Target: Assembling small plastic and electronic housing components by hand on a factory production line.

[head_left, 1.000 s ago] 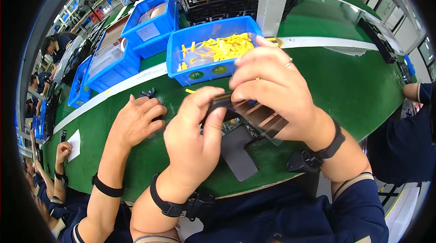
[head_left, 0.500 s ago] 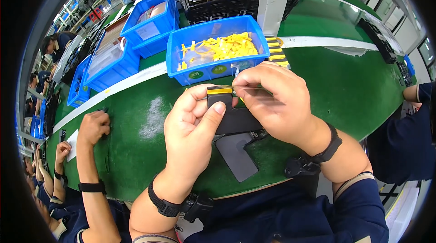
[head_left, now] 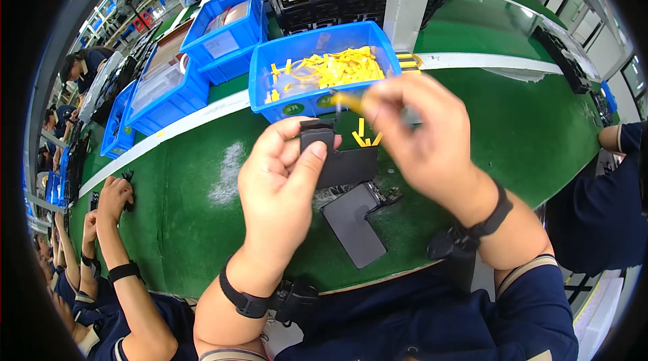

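Observation:
My left hand [head_left: 277, 179] grips a flat black L-shaped piece, probably a battery pack [head_left: 347, 167], with the thumb across its upright arm. A dark strip lies along that arm's top end. Up and to the right, my right hand [head_left: 428, 135] is smeared by motion; a yellow strip [head_left: 347, 100] sticks out from its pinched fingertips, apart from the black piece. Below, a second black L-shaped piece [head_left: 354, 226] lies on the green table. Several loose yellow strips [head_left: 361, 126] rest between my hands.
A blue bin [head_left: 270, 106] of yellow strips stands just beyond my hands. More blue bins [head_left: 165, 104] line the left, and a white post [head_left: 407, 3] rises behind. A co-worker's hand [head_left: 116, 193] works at the left; another person [head_left: 597, 206] is at the right.
The yellow strip has come off the top of the black piece with my right hand, which has moved up and right. Loose strips now show on the table.

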Demonstrator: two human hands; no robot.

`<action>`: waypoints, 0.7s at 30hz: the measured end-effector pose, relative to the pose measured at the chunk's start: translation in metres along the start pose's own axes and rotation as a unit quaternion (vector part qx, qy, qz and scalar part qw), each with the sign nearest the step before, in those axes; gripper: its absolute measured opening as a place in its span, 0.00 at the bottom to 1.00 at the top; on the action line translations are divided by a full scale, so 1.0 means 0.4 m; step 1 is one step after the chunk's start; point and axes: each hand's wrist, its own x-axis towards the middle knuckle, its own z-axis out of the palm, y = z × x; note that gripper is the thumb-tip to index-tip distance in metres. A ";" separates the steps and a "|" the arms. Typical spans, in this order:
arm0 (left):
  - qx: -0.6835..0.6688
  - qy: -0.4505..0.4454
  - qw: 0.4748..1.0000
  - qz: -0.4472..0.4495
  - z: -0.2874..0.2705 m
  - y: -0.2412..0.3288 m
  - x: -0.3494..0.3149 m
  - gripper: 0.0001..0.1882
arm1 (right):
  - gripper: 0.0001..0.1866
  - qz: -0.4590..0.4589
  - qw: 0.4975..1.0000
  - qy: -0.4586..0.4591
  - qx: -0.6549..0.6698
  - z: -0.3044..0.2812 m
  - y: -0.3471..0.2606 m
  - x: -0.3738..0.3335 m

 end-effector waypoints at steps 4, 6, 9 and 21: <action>-0.058 -0.041 0.997 -0.040 0.000 0.004 -0.002 0.11 | 0.06 0.366 0.898 -0.144 0.194 -0.017 0.057 0.025; -0.061 -0.049 0.996 -0.049 0.002 0.005 -0.003 0.12 | 0.09 0.413 0.852 -0.161 0.279 -0.024 0.044 0.029; -0.050 -0.051 0.996 -0.059 0.001 0.003 -0.001 0.12 | 0.29 0.407 0.827 -0.252 0.295 -0.035 0.037 0.033; -0.042 -0.054 0.996 -0.060 0.005 0.004 -0.004 0.11 | 0.46 0.168 0.960 -0.152 0.162 -0.039 -0.005 0.020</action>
